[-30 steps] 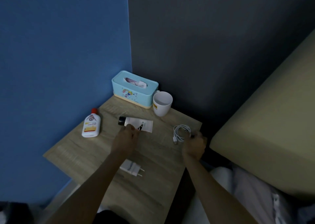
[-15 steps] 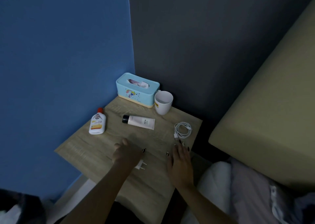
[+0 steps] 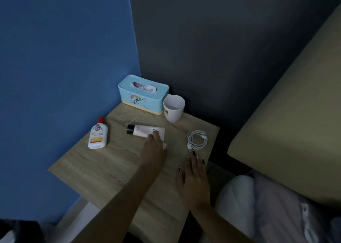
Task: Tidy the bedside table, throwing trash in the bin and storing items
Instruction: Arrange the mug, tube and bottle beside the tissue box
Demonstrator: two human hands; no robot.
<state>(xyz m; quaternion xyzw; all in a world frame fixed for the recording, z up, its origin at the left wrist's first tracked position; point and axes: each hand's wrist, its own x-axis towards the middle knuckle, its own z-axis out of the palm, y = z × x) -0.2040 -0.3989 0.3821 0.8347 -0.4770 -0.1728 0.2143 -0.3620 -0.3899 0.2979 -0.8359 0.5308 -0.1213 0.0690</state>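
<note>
Charger plug (image 3: 164, 145), only its white edge showing, sits under the curled fingers of the left hand (image 3: 154, 150), just beyond them the cream tube (image 3: 142, 130). Right hand (image 3: 194, 178) lies flat on the counter (image 3: 110, 165), fingers straight, the coiled cable (image 3: 197, 139) just past their tips.

Mug (image 3: 173, 108) right of tissue box (image 3: 143, 95), tube (image 3: 145, 131) before both.

Blue wall (image 3: 64, 58), beige mattress (image 3: 295, 122).
</note>
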